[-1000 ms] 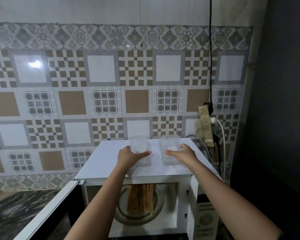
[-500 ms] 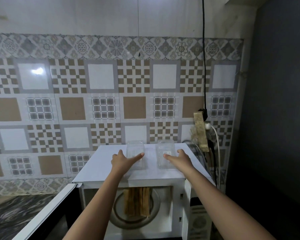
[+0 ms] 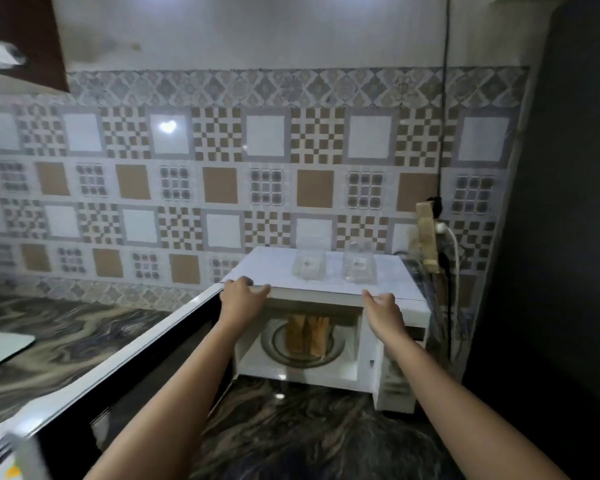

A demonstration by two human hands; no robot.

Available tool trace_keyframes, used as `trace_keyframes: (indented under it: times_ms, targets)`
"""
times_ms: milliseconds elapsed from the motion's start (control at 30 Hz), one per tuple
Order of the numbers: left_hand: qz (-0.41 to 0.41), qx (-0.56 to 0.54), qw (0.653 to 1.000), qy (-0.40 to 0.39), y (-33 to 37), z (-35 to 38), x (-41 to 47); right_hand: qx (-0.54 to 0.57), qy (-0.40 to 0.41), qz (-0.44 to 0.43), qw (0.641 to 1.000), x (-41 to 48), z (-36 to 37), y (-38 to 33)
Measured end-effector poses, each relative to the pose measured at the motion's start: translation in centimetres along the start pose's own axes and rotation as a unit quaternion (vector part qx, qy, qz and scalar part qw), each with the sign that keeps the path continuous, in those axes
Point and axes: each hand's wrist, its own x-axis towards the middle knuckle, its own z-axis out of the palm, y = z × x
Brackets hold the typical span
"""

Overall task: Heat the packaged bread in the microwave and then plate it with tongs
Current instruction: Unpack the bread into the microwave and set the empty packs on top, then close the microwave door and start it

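A white microwave (image 3: 329, 270) stands on the counter with its door (image 3: 125, 382) swung wide open to the left. Inside, several bread slices (image 3: 307, 334) lie on the glass turntable (image 3: 300, 356). Two empty clear plastic containers, one on the left (image 3: 309, 266) and one on the right (image 3: 359, 266), stand on top of the microwave. My left hand (image 3: 241, 296) hovers at the top front left corner of the microwave, fingers spread, holding nothing. My right hand (image 3: 381, 310) is at the top right of the opening, also empty.
A dark marbled counter (image 3: 59, 344) runs left and in front of the microwave. A pale board (image 3: 0, 348) lies at the left edge. A power strip (image 3: 426, 237) with cables hangs right of the microwave, beside a dark wall (image 3: 568, 237).
Both hands have left the two clear containers on top of the microwave and drawn back to its front edge. The camera has pulled back and turned left.
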Motion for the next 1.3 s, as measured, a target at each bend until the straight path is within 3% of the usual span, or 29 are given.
trace_keyframes:
  times_ms: [267, 467, 600, 767, 1033, 1133, 1300]
  targets:
    - [0.020, 0.000, 0.991, 0.132, -4.9, -11.7, -6.0, -0.050, -0.118, -0.053, 0.990, -8.9, 8.9, -3.4]
    - [-0.068, -0.021, 0.979, 0.193, -12.9, -22.2, -7.7, -0.056, -0.172, -0.192, 0.965, -17.7, 17.0, -10.1]
    - [-0.094, -0.039, 0.987, 0.124, -19.0, -23.7, -9.9, -0.094, -0.222, -0.274, 0.931, -23.9, 22.6, -13.1]
    - [-0.054, -0.099, 0.993, -0.042, -23.7, -21.7, -12.3, -0.301, -0.193, -0.349, 0.866, -28.3, 27.2, -13.4]
    - [-0.042, -0.275, 0.930, -0.239, -24.2, -17.1, -14.7, -0.292, -0.050, -0.388, 0.873, -28.9, 25.9, -10.7]
    - [-0.038, -0.309, 0.909, -0.276, -23.6, -14.9, -15.9, -0.284, -0.024, -0.397, 0.873, -28.8, 22.9, -8.9]
    - [0.041, -0.341, 0.886, -0.313, -20.2, -9.6, -17.9, -0.273, 0.038, -0.409, 0.870, -27.2, 17.1, -5.8]
